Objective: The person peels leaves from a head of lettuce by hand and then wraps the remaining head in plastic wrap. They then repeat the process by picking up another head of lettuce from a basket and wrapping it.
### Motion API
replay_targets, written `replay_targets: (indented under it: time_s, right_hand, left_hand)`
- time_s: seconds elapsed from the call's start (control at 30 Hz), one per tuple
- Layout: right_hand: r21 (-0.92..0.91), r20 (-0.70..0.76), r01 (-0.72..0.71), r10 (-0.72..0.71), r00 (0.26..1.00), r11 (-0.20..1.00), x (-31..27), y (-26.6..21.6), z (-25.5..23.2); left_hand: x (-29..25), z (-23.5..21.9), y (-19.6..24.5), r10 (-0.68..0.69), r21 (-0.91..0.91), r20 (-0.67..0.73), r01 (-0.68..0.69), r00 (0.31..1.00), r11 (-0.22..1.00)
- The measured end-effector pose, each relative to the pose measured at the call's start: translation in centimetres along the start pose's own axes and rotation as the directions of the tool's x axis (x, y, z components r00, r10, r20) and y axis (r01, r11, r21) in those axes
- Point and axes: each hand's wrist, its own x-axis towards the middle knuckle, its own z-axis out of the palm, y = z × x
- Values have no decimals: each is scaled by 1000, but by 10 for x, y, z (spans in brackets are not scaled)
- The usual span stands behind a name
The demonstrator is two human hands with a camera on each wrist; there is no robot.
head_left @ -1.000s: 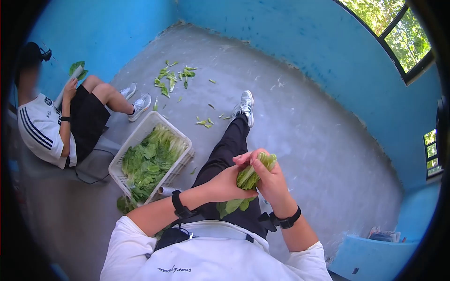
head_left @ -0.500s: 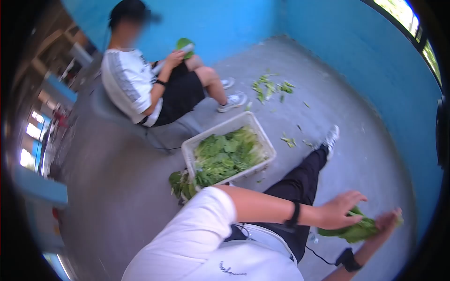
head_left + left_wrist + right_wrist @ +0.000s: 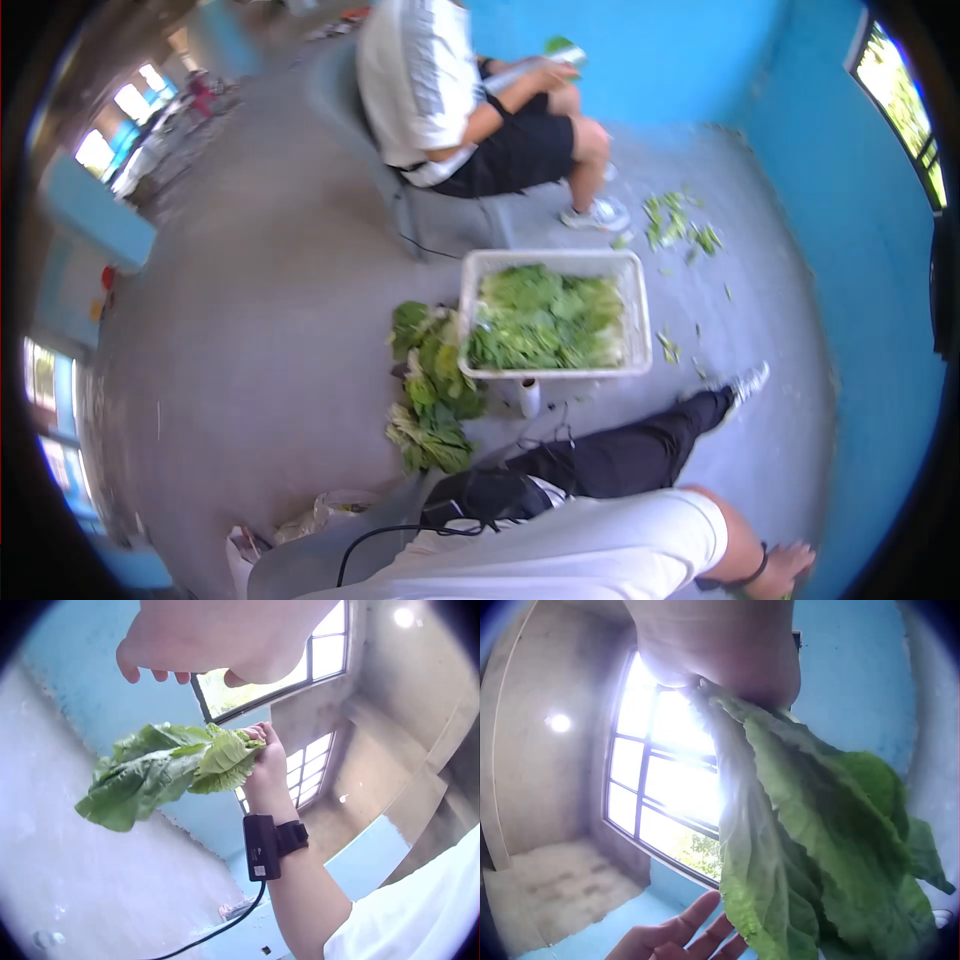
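Observation:
In the left wrist view my right hand grips a bunch of leafy greens by its stem end, the broad leaves spreading out sideways. My left hand is at the top of that view, apart from the bunch, its fingers loosely extended and holding nothing. Seen from the right wrist, the greens hang large below the right hand, and the left hand's spread fingers come close to the leaf edges. At the lower right of the head view only the left hand shows; the right hand is hidden.
A white plastic crate full of greens stands on the floor, with a leaf pile left of it and a white roll in front. Another person sits behind it. Leaf scraps lie near the blue wall.
Both hands held the greens at first; the left hand has let go, and the right keeps them. The head view has swung left, so the hands moved to its lower right edge.

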Motion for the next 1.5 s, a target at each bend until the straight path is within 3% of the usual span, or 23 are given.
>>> replay_targets:
  time_s: [0.03,0.07,0.1,0.13,0.17,0.23,0.33,0.43,0.5,0.57,0.73,0.83,0.87,0.9,0.93,1.0,1.07,1.2,1.27,1.3,1.37,1.43,1.5]
  right_hand:
    - [185,141,-62,36,989,981,28,23,-39]
    - [406,387,-215,46,921,888,64,44,-94]
    - [377,873,-594,-58,485,711,137,90,-195]
    - [460,694,-521,75,716,719,109,79,-174]
    - [491,443,-424,201,874,761,67,57,-132]
    - [292,-12,-212,226,974,933,-9,18,-2]
    - [369,124,-317,292,948,874,-47,14,71]
    - [466,479,-401,157,864,789,-66,39,105]
    - [473,544,-445,145,827,761,-85,38,139]
    - [447,603,-477,139,785,757,-99,37,164]
    - [429,766,-594,75,639,681,-123,42,171]
    - [496,622,-521,135,772,695,-127,40,164]
    - [491,600,-490,128,790,720,-124,37,160]
    - [487,578,-458,118,807,744,-119,35,158]
    - [480,556,-426,110,824,767,-114,32,154]
    - [466,597,-431,84,798,773,-103,32,141]
    - [471,594,-444,99,799,762,-92,38,128]
    - [583,483,-514,240,842,629,-88,53,117]
    - [647,431,-548,338,836,531,-89,57,127]
    - [662,505,-600,324,800,450,-90,60,132]
    - [668,520,-632,360,774,394,-97,67,131]
    - [687,549,-680,428,717,257,-97,70,138]
    - [651,477,-674,503,721,349,-93,65,138]
  left_hand:
    - [12,22,-20,114,5,24,-114,993,993]
    - [2,21,-17,122,35,-80,-119,989,992]
    - [-9,-9,-5,84,9,-87,-84,993,996]
    - [-20,-40,7,46,-17,-95,-48,994,999]
    - [-25,-72,13,-20,-69,-12,19,1000,997]
    - [-30,-99,4,1,-115,-21,-3,1000,993]
    - [-44,-131,-23,65,-120,83,-55,994,991]
    - [-77,-186,-24,109,-60,356,-94,928,994]
    - [-94,-187,-58,215,43,318,-241,924,970]
    - [-106,-201,-64,215,2,348,-230,913,973]
    - [-123,-262,-52,74,-193,524,34,849,981]
    - [-129,-291,-72,185,-32,492,-195,851,980]
    - [-130,-305,-82,274,6,408,-303,871,953]
    - [-134,-325,-84,163,-28,315,-162,935,986]
    - [-137,-345,-93,148,46,184,-158,972,986]
    - [-152,-393,-96,12,198,-112,11,994,980]
    - [-177,-433,-133,-79,70,-397,116,915,991]
    - [-237,-485,-163,-150,113,-691,310,707,944]
    - [-267,-492,-194,-163,69,-702,294,693,953]
    - [-281,-492,-210,-235,-47,-703,286,671,957]
    - [-302,-483,-226,-336,-47,-683,420,649,906]
    - [-319,-473,-246,-549,-237,-647,545,529,804]
    - [-333,-461,-249,-723,-481,-515,543,461,689]
